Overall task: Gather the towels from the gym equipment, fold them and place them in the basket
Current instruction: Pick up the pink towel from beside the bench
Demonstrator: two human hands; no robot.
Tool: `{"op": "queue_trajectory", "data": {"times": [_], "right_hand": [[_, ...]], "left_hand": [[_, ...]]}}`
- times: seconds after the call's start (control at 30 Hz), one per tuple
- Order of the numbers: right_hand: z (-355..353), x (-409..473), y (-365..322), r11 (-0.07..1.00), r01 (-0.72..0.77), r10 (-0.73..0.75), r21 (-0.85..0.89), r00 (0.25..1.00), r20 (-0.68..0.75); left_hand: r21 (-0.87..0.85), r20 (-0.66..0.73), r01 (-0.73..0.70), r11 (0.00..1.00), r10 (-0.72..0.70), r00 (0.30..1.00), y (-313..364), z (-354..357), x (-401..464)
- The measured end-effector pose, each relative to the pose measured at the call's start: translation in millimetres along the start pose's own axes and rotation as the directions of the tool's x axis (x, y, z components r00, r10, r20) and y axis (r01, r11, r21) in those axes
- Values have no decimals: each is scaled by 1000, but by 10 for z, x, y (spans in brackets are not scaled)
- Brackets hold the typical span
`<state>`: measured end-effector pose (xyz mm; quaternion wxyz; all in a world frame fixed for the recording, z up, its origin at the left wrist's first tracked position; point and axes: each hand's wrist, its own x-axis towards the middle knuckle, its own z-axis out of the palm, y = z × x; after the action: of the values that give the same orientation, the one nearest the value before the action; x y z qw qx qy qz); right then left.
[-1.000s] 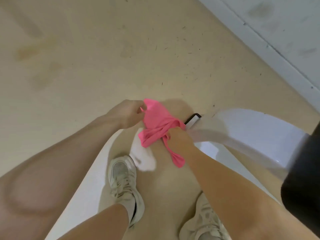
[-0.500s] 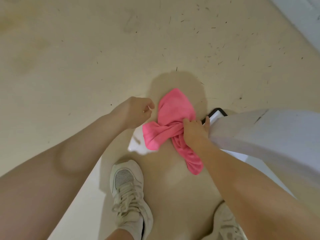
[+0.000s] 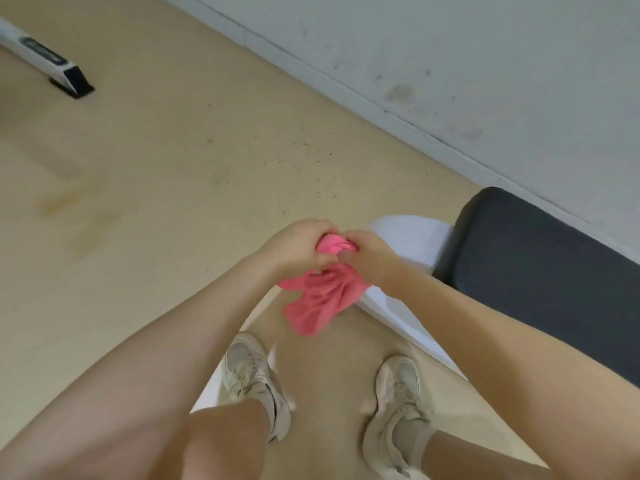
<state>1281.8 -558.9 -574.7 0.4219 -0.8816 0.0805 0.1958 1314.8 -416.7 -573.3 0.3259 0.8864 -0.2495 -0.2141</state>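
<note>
Above the floor, in front of the standing person, the left hand (image 3: 298,245) and right hand (image 3: 369,252) both gripped the bunched top of the pink towel (image 3: 320,299). Its loose length hung straight down below them, beside the black bench pad (image 3: 540,258). No basket was in sight.

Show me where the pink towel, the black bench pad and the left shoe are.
pink towel (image 3: 320,299): head view, hanging crumpled part.
black bench pad (image 3: 540,251): head view, middle of top surface.
left shoe (image 3: 247,372): head view, laces.
</note>
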Motion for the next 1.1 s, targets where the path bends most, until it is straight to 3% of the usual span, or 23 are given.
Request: {"op": "queue_trajectory", "data": {"times": [0.13,0.3,0.4,0.53,0.63,0.73,0.8,0.9,1.03,1.1], "right_hand": [[-540,-792,-213,956,43,-8,292,993,-119],[-1151,-1712,-295,831,186,-111,525,979,-172],[-1479,-2253,-256,753,295,-196,589,954,-228],[-1882,-2889,-148,700,399,-181,592,901,-393],[-2134,-3327,-6,762,424,-149,489,851,-504],[-2323,-3663,154,967,253,-198,2,761,-617],[-2373,-3846,234,969,136,-240,-205,703,-669],[-2373,-4040,392,962,51,-235,-269,660,-713],[-2262,-4081,661,955,-78,-150,-285,703,-696],[-2190,-4063,774,956,-99,-105,-275,762,-639]], "left_hand": [[-19,-180,-152,988,146,973,725,-89,-267],[-97,-245,-343,934,311,918,1723,-168,-651],[-94,-279,-458,884,418,865,2288,-121,-805],[-140,-260,-533,834,488,833,2956,-26,-906],[-252,-201,-544,800,507,838,3352,78,-985],[-369,-141,-502,782,487,862,3633,236,-1084],[-474,-56,-456,753,491,869,3750,383,-1161],[-592,32,-349,726,454,891,3832,569,-1205],[-483,13,-300,823,349,937,3827,727,-1156],[-435,81,-248,866,311,947,3767,762,-1155]]}}
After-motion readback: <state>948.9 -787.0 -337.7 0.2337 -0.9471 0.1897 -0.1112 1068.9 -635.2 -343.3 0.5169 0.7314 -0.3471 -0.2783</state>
